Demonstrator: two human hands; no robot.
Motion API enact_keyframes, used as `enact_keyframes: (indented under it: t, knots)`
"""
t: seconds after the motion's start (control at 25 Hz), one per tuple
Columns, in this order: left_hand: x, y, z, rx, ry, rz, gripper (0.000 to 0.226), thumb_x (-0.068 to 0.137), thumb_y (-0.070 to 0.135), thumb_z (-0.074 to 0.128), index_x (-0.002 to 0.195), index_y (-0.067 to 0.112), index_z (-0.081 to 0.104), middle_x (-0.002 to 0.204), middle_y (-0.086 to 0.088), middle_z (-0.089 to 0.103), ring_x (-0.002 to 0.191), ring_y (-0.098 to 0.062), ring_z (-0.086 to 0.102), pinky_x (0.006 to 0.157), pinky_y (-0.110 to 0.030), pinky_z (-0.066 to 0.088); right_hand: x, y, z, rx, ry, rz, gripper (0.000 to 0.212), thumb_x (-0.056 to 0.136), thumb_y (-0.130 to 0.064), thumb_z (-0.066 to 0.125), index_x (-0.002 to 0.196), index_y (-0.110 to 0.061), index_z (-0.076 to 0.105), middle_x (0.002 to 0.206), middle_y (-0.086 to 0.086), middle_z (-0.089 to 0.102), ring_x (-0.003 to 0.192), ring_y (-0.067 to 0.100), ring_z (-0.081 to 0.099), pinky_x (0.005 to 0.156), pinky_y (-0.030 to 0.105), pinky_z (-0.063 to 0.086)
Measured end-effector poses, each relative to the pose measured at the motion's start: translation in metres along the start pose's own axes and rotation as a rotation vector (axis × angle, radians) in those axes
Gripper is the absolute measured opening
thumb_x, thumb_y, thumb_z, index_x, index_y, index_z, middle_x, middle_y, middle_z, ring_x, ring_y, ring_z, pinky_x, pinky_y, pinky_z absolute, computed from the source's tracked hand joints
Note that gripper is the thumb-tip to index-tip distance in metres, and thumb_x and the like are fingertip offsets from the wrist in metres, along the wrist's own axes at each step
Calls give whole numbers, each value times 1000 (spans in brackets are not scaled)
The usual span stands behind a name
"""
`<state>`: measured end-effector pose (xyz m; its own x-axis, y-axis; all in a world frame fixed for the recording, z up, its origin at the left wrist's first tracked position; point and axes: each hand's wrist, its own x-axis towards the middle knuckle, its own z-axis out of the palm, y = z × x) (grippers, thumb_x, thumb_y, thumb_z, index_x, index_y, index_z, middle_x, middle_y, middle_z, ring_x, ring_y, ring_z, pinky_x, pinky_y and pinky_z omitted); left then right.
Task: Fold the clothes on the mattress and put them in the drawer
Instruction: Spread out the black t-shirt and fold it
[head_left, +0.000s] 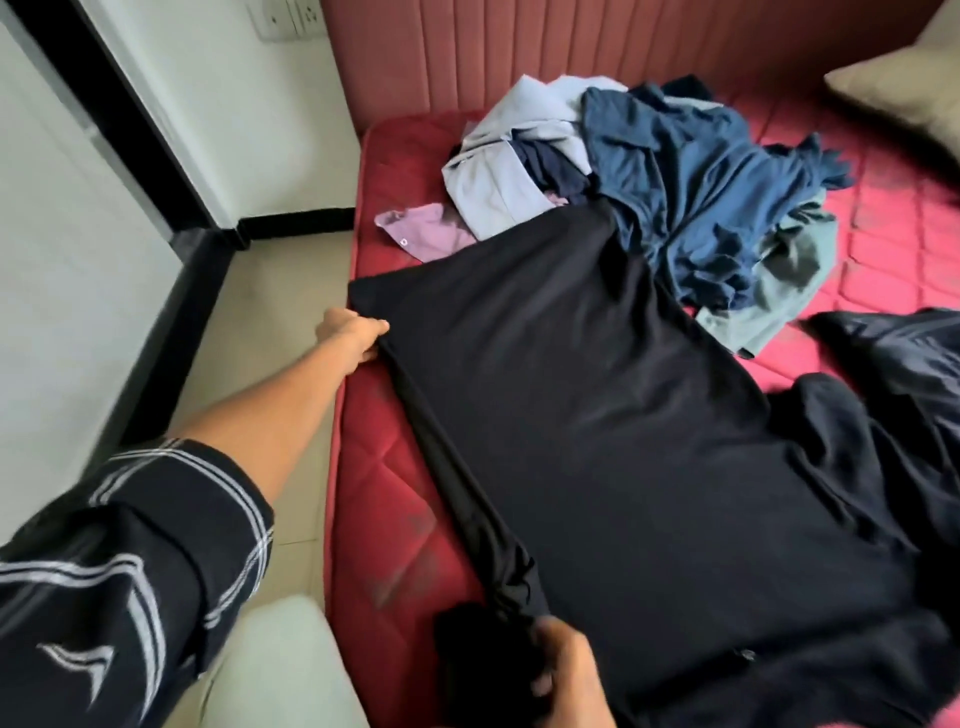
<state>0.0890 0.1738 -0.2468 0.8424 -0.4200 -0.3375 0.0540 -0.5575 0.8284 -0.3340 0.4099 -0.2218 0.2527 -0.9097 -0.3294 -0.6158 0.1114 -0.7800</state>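
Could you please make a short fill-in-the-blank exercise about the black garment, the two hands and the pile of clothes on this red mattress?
1. Both hands grip the ____ garment.
2. The left hand pinches its far corner; the right hand holds its ____ end.
3. The pile of unfolded clothes lies on the ____ mattress.
4. A beige ____ lies at the far right.

Missing words: black; near; red; pillow

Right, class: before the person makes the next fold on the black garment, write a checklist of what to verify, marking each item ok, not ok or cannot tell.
1. Left hand grips the far edge of the black garment: ok.
2. Right hand grips the near edge: ok.
3. Garment lies flat on the mattress: mostly ok; right side bunched.
4. Garment clear of the clothes pile: not ok, they overlap.
5. Drawer open and ready: cannot tell, out of view.
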Motion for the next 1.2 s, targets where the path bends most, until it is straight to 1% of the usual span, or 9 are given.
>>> enact_keyframes:
  t: [0.08,0.16,0.28,0.36,0.44,0.56,0.92,1.0,1.2]
  knots:
    - [66,-24,-3,98,20,9,94,44,51,101,120,10,64,120,-6,68,104,-27,68,87,-46,61,11,-12,23,-222,209,-68,43,56,-7,56,78,-41,73,77,18,73,67,28,61,69,47,47]
    - [104,-44,13,234,82,64,151,9,85,81,139,12,56,137,-14,64,124,-34,63,104,-52,54,10,-7,-17,-136,92,-87,36,71,-15,67,104,-16,81,100,28,73,84,30,60,79,41,45]
    - [-12,-21,28,407,181,406,76,78,58,76,139,22,48,150,-16,50,142,-36,42,119,-48,33,28,30,-108,-296,124,-388,45,88,-8,45,123,-20,70,112,1,71,93,19,62,86,27,51]
    - [-143,-5,31,294,66,839,27,86,47,68,107,32,57,106,-5,68,104,-31,64,94,-48,50,55,83,-186,-652,167,-352,59,71,-12,37,118,-25,70,109,-3,64,96,28,58,84,45,53]
    - [-268,-35,46,318,-408,1130,27,86,49,75,80,24,66,77,8,65,73,-13,63,71,-36,52,75,103,-226,-853,-36,-226,57,66,-15,47,117,-33,64,111,-5,55,98,29,54,79,50,54]
    - [-430,-121,65,572,-966,1316,45,82,72,65,84,27,69,83,11,61,84,-9,55,76,-29,49,81,125,-244,-933,-156,-271,55,59,-18,80,105,-34,56,109,-5,45,95,22,47,82,44,52]
    - [-481,-149,59,631,-1074,1062,28,94,46,65,110,26,75,104,6,67,89,-11,63,85,-25,49,65,123,-253,-1136,-131,-131,26,76,-17,72,71,-31,50,94,-9,43,103,25,61,80,38,54]
    - [-471,-142,47,478,-1012,1007,25,94,42,66,110,26,77,102,9,68,85,-3,61,85,-22,51,60,120,-248,-1198,-131,-170,27,81,-19,72,88,-33,50,106,-6,53,110,23,60,77,34,51]
    - [-356,-92,10,237,-276,909,8,87,30,74,91,25,78,80,8,69,71,-6,61,75,-28,52,46,82,-239,-1295,-248,-22,24,84,-50,69,95,-36,52,123,-3,64,117,23,65,92,38,55]
